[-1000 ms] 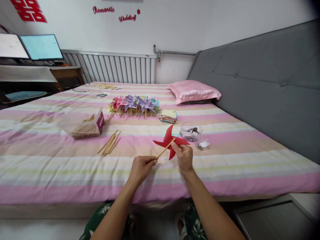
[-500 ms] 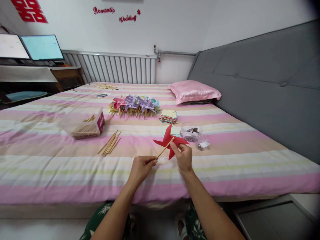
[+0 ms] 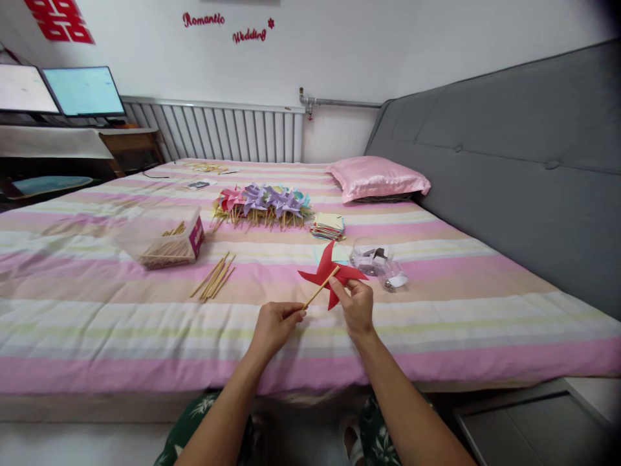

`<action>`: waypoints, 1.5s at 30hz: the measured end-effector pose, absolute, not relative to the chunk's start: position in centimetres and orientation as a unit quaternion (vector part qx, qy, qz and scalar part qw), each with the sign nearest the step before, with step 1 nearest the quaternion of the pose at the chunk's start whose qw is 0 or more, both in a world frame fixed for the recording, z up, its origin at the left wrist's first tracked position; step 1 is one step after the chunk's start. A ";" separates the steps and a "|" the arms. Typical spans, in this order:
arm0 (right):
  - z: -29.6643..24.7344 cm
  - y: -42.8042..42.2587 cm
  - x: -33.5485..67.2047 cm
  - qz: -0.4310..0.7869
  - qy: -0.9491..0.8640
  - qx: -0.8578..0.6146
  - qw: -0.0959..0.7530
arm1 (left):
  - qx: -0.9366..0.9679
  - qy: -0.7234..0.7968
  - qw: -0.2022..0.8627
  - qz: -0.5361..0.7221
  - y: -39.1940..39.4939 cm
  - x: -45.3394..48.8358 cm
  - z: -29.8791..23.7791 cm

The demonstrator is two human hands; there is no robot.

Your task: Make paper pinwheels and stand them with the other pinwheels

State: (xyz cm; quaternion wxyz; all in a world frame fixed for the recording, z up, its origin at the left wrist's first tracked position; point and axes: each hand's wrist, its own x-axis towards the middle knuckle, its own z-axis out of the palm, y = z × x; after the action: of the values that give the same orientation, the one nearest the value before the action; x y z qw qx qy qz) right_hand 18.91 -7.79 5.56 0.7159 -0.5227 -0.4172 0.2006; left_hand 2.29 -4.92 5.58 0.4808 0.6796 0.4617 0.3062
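A red paper pinwheel (image 3: 326, 264) is held over the near side of the bed, its back toward me. A thin wooden stick (image 3: 317, 291) lies across its middle. My left hand (image 3: 279, 323) pinches the lower end of that stick. With thumb and fingers, my right hand (image 3: 356, 304) grips the pinwheel at its centre, the thumb pressed by the stick's upper end. How the stick is joined to the paper is hidden. Loose wooden sticks (image 3: 213, 278) lie on the bedspread to the left of my hands.
A clear plastic box (image 3: 169, 243) with sticks stands at left. Finished pinwheels (image 3: 264, 202) lie grouped farther back, beside a stack of paper squares (image 3: 327, 226). Small clear containers (image 3: 381, 262) sit just beyond my right hand. A pink pillow (image 3: 376, 178) rests near the grey headboard (image 3: 509, 123).
Almost nothing differs; the whole view has shifted very slightly. Both hands keep the same hold on the pinwheel and stick.
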 end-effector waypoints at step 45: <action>6.3 -7.8 18.3 0.344 -0.311 -0.468 0.752 | 0.557 0.398 0.668 0.292 -5.8 2.3 6.9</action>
State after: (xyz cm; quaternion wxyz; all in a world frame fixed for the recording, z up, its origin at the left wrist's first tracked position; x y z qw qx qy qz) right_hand 18.34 -7.76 6.31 0.7518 -0.4685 -0.3111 0.3442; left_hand 2.32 -5.80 6.90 0.6678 0.5569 0.3985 0.2918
